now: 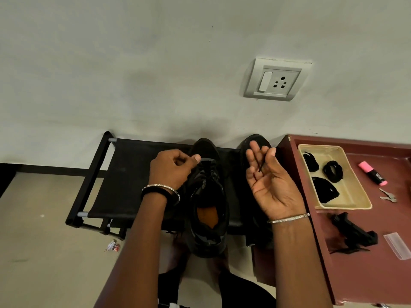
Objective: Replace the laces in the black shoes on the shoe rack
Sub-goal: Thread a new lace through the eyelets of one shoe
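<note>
The lace end (pixel 263 164) is pinched by thumb and forefinger of the right grip (pixel 266 181). The left grip (pixel 175 167) is curled at the eyelets of the black shoe (pixel 209 196). What it holds cannot be told. The tip should be kept straight and fed towards the left grip.

A single wide-angle head view looks forward and steeply down from close above the shoe rack (pixel 133 174), facing the wall (pixel 133 63) behind it, with the maroon bench (pixel 367 276) at the right edge.
</note>
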